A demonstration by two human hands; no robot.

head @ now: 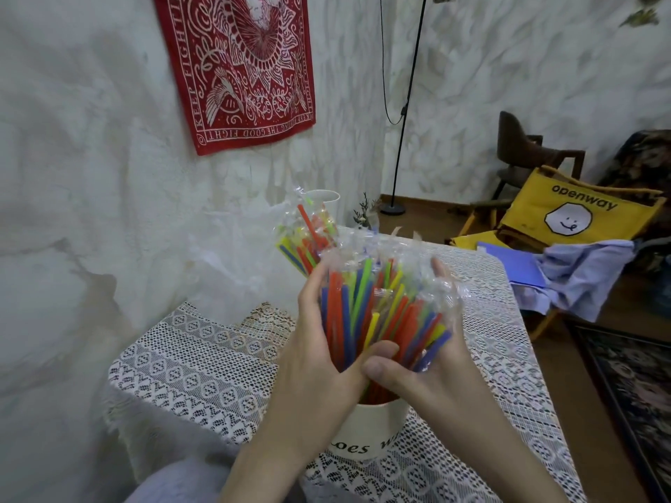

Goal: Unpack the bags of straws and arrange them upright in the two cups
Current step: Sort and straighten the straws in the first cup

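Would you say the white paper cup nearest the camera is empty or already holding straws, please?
Holding straws. The white paper cup has a colourful bundle of individually wrapped straws standing upright in it, gathered by the left hand and right hand.

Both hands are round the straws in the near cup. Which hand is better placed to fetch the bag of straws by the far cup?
Probably the left hand: the bag of straws lies up-left of the near cup, on its side, while the right hand cups the straws on the far side.
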